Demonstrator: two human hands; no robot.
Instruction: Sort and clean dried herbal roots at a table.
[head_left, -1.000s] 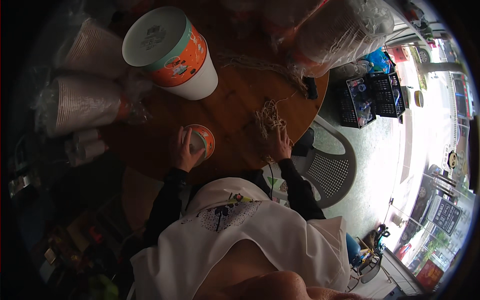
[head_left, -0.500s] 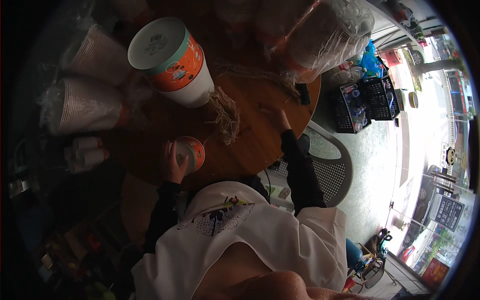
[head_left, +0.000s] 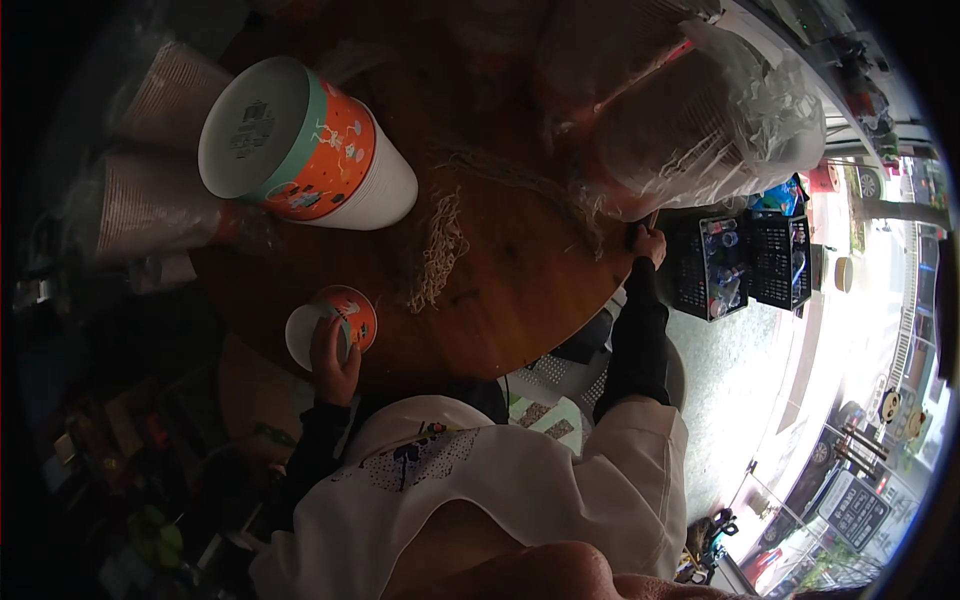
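Observation:
My left hand is closed on an orange-and-white paper cup near the table's left front edge. The cup lies tipped, its pale round end toward the left, with fingers across it. At the table's right edge, my right hand has its fingers curled at a small black object, mostly hidden and too dark to name. Between the hands lies a loose bundle of pale string. Behind it, a tall stack of nested orange, green and white paper buckets stands bottom up.
Plastic-wrapped stacks of paper cups stand at the left and back right of the round wooden table. More string trails across its far part. Black crates of bottles and a grey chair are beyond the right edge.
My right hand has moved right, from above the tabletop to the black object at its edge. My left hand stays on the cup. The whole view has shifted with my head.

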